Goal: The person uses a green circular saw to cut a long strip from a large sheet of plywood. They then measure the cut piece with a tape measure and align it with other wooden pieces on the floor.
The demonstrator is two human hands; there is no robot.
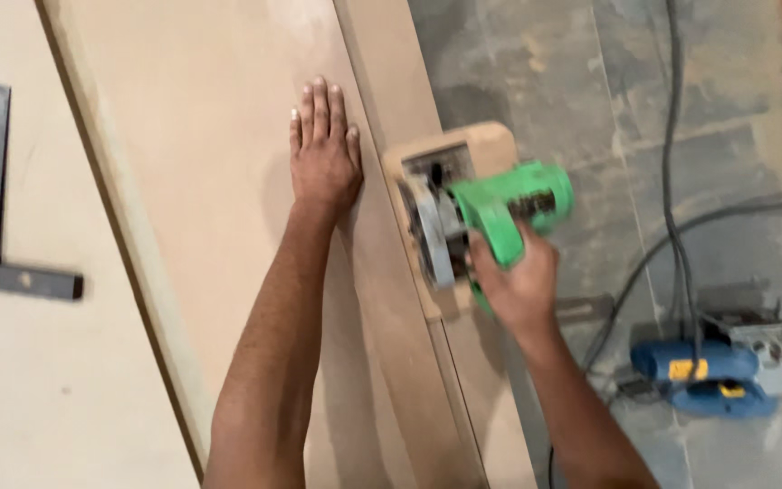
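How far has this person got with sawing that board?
Done: the green circular saw already sits partway along the long board, though the cut line behind it is hidden. In hand: the right hand grips the saw while the left hand lies flat on the board. Left: a stretch of the board's edge ahead of the saw.

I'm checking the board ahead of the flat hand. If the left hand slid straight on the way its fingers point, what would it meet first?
Nothing, as far as the picture shows. The left hand lies flat on the brown board, fingers pointing up the frame; only bare board lies ahead to the top edge.
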